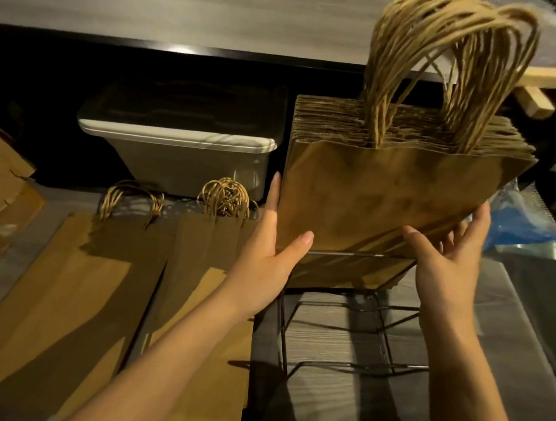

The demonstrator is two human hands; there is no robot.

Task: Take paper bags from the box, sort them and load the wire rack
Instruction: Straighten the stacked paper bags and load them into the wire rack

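bag stack: upright in wire rack rear slot, handles up, broad face frontward | left hand: straight fingers pressing stack's left edge, thumb on front | right hand: spread loose at lower-right corner, gripping nothing

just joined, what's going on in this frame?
A person is setting a stack of handled paper bags upright in the rear section of the wire rack. The left hand presses its left edge; the right hand steadies the lower right corner. The rack's front sections are empty. Two flat piles of bags lie to the left.
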